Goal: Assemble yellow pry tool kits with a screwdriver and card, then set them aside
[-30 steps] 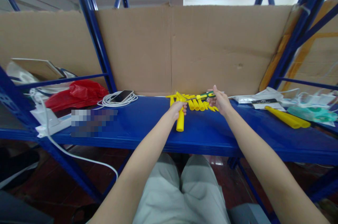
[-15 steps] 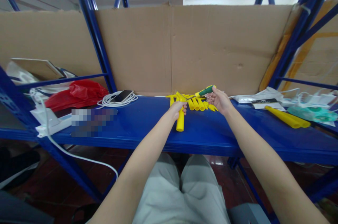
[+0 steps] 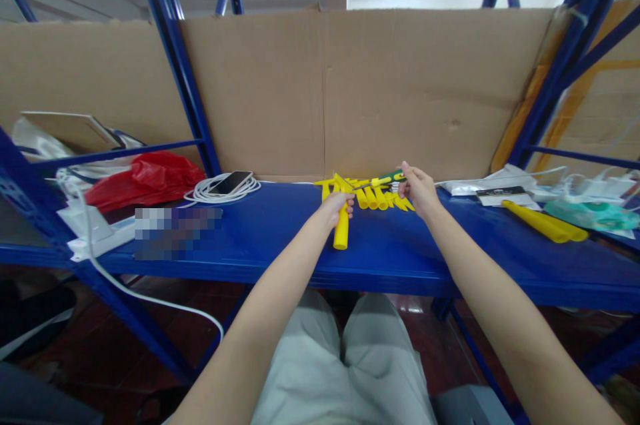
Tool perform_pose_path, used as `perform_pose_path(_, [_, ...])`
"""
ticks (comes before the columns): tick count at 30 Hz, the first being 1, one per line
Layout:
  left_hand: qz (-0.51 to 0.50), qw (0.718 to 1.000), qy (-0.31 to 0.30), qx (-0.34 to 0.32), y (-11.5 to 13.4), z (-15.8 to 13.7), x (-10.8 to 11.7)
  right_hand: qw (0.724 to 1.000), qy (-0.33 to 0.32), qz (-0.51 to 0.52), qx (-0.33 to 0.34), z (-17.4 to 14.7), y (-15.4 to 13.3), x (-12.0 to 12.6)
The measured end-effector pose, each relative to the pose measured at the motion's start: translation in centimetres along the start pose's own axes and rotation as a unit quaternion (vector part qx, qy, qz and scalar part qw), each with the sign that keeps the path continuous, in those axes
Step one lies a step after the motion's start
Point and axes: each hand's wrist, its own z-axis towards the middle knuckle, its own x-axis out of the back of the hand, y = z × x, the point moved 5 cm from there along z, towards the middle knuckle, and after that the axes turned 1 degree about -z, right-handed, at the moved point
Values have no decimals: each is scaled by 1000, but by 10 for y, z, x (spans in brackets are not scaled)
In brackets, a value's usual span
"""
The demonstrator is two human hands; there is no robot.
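My left hand [image 3: 340,209] is closed around a yellow tube-shaped part [image 3: 341,235], whose wide round end points toward me. In my right hand [image 3: 416,189] is the green and yellow handle of a screwdriver [image 3: 384,179]. The screwdriver's thin shaft runs left to the part just above my left hand; whether the tip touches a screw there is too small to tell. Behind and between my hands lie several more yellow tubes [image 3: 370,198] in a row, with small yellow pointed pieces [image 3: 400,203] at their right end.
A phone [image 3: 233,182] lies on a coiled white cable [image 3: 200,193] at left, near a red plastic bag [image 3: 150,178] and a white power strip [image 3: 107,238]. Two yellow cones [image 3: 543,223] and a green bag [image 3: 590,216] lie right. Cardboard [image 3: 400,91] walls the back of the blue shelf [image 3: 280,231].
The screwdriver handle has turned and dipped slightly in my right hand, whose fingers have shifted around it. My left hand and the yellow part have stayed in place.
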Motion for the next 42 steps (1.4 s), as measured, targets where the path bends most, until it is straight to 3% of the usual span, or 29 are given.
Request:
perform_pose_path(12, [-6, 1000, 7, -2, -2, 5, 2, 991, -84, 91, -58, -7, -6, -8])
perform_pose_path(22, [-8, 1000, 15, 6, -1, 3, 2, 999, -17, 41, -11, 0, -2, 0])
perform_pose_path(31, [-1, 1000, 15, 7, 0, 0, 2, 1000, -7, 5, -7, 0, -1, -1])
perform_pose_path(42, [-13, 1000, 14, 13, -1, 2, 2, 995, -62, 61, -58, -5, -5, -5])
